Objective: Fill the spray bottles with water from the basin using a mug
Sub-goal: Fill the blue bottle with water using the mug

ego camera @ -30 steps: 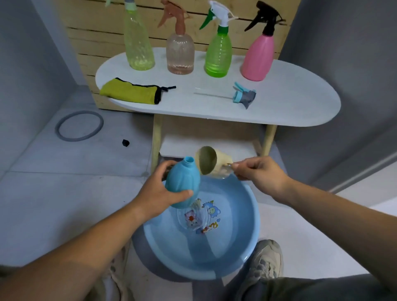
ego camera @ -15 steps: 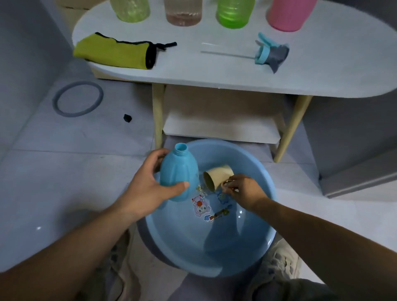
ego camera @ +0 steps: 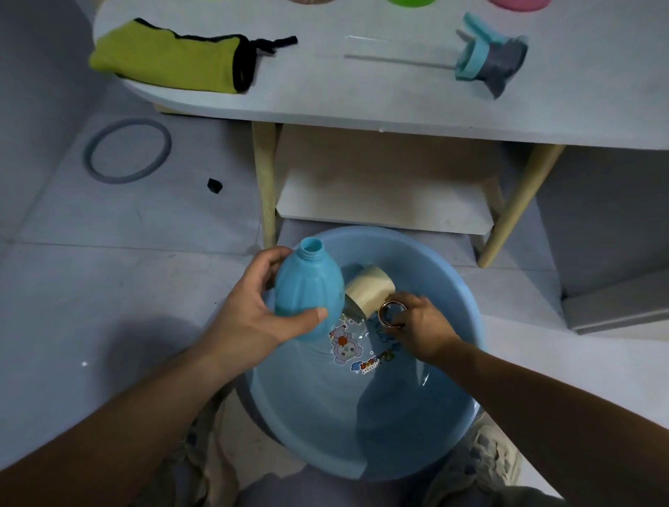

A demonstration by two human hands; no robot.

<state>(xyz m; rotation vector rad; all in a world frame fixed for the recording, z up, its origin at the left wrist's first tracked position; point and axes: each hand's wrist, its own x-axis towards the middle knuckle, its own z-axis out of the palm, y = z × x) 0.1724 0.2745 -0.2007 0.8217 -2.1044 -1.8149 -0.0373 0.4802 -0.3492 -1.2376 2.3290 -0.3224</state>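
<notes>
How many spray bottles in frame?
4. One blue bottle in the left hand above the basin. Three only as bases cut off at the table's far edge: brownish bottle, green bottle, pink bottle. More may sit out of frame.

The top edge leaves me only the bases of the far bottles [ego camera: 521, 3]. The blue bottle [ego camera: 307, 289] half hides the mug [ego camera: 369, 289].

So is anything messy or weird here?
A little. The spray head lies loose on the table, off the open-necked bottle that the left hand holds. A grey ring and a small black bit lie on the floor. I see no spilled water.
</notes>
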